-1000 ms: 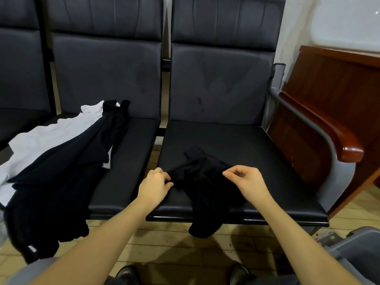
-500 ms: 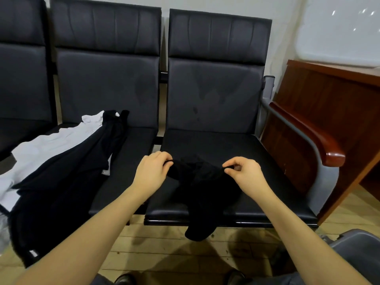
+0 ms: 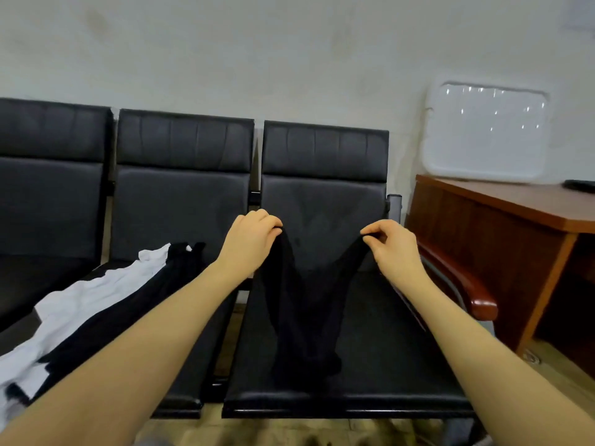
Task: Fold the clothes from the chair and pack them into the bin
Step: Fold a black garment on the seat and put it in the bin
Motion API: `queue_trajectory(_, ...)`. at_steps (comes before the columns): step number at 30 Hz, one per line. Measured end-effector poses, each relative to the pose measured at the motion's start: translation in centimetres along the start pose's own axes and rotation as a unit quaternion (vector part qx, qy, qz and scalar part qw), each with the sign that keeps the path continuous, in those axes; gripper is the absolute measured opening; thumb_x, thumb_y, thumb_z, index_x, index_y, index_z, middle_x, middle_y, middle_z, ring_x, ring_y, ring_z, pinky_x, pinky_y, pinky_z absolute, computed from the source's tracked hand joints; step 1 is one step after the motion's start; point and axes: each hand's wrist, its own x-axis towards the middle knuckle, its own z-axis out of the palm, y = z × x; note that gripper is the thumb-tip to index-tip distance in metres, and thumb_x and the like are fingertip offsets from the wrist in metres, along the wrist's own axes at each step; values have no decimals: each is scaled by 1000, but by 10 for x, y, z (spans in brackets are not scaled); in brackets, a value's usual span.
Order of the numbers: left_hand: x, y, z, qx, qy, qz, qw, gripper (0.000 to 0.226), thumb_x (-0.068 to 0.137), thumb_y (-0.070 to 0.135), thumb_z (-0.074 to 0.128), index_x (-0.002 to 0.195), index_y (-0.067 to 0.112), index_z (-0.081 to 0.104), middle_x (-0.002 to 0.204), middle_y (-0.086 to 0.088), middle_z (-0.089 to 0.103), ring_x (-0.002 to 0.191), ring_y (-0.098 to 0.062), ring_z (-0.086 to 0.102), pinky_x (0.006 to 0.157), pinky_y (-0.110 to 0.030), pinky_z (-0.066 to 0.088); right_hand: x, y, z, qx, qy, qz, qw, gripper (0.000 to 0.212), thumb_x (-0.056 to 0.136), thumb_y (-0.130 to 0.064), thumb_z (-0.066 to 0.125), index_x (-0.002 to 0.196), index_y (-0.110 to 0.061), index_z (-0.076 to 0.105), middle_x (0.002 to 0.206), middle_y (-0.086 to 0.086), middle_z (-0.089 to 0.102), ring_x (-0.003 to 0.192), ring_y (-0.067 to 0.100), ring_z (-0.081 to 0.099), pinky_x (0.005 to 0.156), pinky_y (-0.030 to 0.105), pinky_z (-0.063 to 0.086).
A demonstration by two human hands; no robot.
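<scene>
Both hands are up over the right-hand seat [image 3: 370, 358], each pinching a top corner of the black garment [image 3: 299, 317]: left hand [image 3: 249, 244], right hand [image 3: 394, 246]. Looks like it's being held spread so it hangs open for folding. Long axis runs top to bottom, with the bottom bunched on the cushion. A white top [image 3: 80, 304] and black clothing [image 3: 135, 304] wait on the next seat; no bin in view.
</scene>
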Motion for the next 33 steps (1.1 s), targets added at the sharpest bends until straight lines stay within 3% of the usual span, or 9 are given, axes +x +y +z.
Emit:
queue_trajectory(3, 22, 6, -23, 10, 14, 2, 1000, 18, 94, 13, 55, 104, 5, 68, 98, -10, 64, 92, -30, 59, 81, -40, 42, 11, -19, -18, -1, 41, -23, 999, 12, 92, -4, 57, 99, -8, 66, 96, -1, 59, 89, 9, 51, 74, 5, 30)
queue_trajectory(7, 40, 14, -50, 17, 32, 8, 999, 17, 94, 11, 56, 102, 2, 67, 97, -13, 64, 90, -31, 59, 79, -40, 45, 20, -41, -41, 13, 53, -43, 998, 14, 96, -8, 51, 106, -5, 61, 97, 0, 57, 88, 10, 50, 66, 5, 31)
queue_trajectory(11, 53, 23, -69, 21, 6, -27, 999, 22, 99, 18, 46, 111, 5, 60, 106, -11, 60, 96, -25, 54, 79, -37, 47, 28, -54, -60, 19, 52, -57, 997, 13, 97, -8, 47, 104, -8, 58, 99, 0, 59, 93, 18, 56, 64, 13, 32)
queue_trajectory(13, 59, 27, -79, 44, -16, -54, 997, 24, 100, 22, 42, 115, 8, 56, 102, -12, 58, 86, -24, 53, 71, -34, 45, 30, -58, -73, 53, 48, -62, 995, 19, 97, -5, 44, 100, -11, 61, 101, 0, 62, 97, 26, 60, 66, 18, 41)
queue_trajectory(16, 60, 29, -86, 31, -36, -74, 996, 24, 101, 21, 39, 118, 11, 53, 101, -13, 56, 76, -21, 49, 69, -32, 44, 28, -58, -86, 88, 31, -33, 995, 34, 99, -4, 36, 99, -17, 68, 104, 5, 66, 102, 35, 59, 85, 36, 48)
queue_trajectory(20, 53, 23, -75, -20, -67, -90, 994, 34, 97, -1, 36, 126, 11, 48, 114, -10, 54, 101, -21, 47, 85, -31, 43, 22, -43, -89, 110, 39, 14, 993, 34, 101, -9, 31, 103, -20, 64, 114, 2, 60, 103, 17, 54, 89, 28, 43)
queue_trajectory(23, 46, 19, -66, -52, -84, -116, 988, 43, 94, -7, 30, 131, 12, 44, 119, -11, 49, 111, -24, 40, 94, -33, 39, 15, -33, -89, 115, 29, 19, 993, 20, 100, -18, 43, 103, -16, 62, 106, -4, 60, 106, 12, 53, 83, 21, 38)
queue_trajectory(29, 32, 10, -53, 5, -145, -106, 984, 26, 99, 38, 38, 111, 22, 54, 104, 0, 35, 98, -19, 30, 94, -33, 31, 11, -14, -85, -62, 37, -18, 997, 25, 95, -7, 52, 117, -8, 64, 121, 7, 61, 117, 21, 52, 97, 21, 32)
queue_trajectory(33, 26, -2, -48, 99, -213, -81, 969, 26, 93, 40, 52, 112, 22, 53, 117, -5, 34, 110, -23, 31, 95, -34, 29, 12, -1, -77, -90, 33, 23, 995, 18, 96, -4, 46, 106, -6, 61, 111, 10, 60, 87, 15, 55, 76, 16, 38)
